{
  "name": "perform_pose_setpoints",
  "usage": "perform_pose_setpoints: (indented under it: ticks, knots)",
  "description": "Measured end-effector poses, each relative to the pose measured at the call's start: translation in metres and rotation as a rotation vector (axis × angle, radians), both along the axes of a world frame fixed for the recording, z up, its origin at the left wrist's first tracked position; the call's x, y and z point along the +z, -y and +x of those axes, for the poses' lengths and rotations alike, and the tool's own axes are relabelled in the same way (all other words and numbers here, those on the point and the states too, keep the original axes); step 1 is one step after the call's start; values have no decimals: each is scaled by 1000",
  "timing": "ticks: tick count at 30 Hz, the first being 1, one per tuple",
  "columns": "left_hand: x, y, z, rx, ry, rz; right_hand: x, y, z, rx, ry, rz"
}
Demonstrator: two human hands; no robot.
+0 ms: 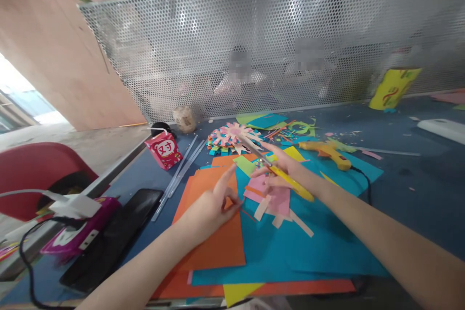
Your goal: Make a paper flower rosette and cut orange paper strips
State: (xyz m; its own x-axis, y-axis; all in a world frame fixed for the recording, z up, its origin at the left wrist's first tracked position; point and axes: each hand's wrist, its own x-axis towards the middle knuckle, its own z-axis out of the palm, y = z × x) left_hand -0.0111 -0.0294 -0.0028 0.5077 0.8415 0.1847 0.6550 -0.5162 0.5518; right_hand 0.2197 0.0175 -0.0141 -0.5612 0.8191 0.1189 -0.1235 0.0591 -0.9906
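My right hand [286, 169] is closed on a pair of scissors [292, 183] with yellow handles, their metal blades pointing up and left towards a layered paper flower [234, 135] of pink, blue and orange fringed strips. Over the orange paper [214, 247], my left hand [214, 203] has its index finger stretched out while the thumb and other fingertips come together. A thin orange strip [249, 214] lies by those fingertips; whether they grip it is unclear. Pink paper pieces [279, 198] and pale strips [301, 225] lie below my right hand on large blue sheets [290, 256].
A yellow glue gun [327, 152] with a black cord lies right of my right hand. Leftward are clear glue sticks [181, 169], a red drink box [164, 149], a black phone [112, 237] and a purple power strip [82, 232]. A perforated metal screen [218, 24] stands behind paper scraps.
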Motion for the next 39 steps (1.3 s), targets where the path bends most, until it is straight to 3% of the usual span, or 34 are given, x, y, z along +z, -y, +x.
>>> perform_pose_setpoints:
  ticks: [6, 11, 18, 22, 25, 29, 33, 39]
  knots:
    - [19, -12, -2, 150, 264, -57, 19, -1, 9, -152, -145, 107]
    - [37, -37, 19, 51, 229, -106, 36, -2, 25, -545, -229, 332]
    - [56, -123, 103, -34, 329, 76, 39, -5, 49, -923, -255, 546]
    - [51, -172, 146, -8, 296, 185, 36, -13, 56, -939, -328, 494]
    - [40, -192, 154, 18, 208, 202, 31, -22, 59, -947, -345, 488]
    - [25, -191, 136, 13, 62, 190, 26, -29, 62, -942, -353, 463]
    - [18, -169, 120, -49, -77, 140, 27, -30, 63, -921, -372, 418]
    - [7, -144, 136, -219, -187, 85, 29, -28, 63, -913, -384, 382]
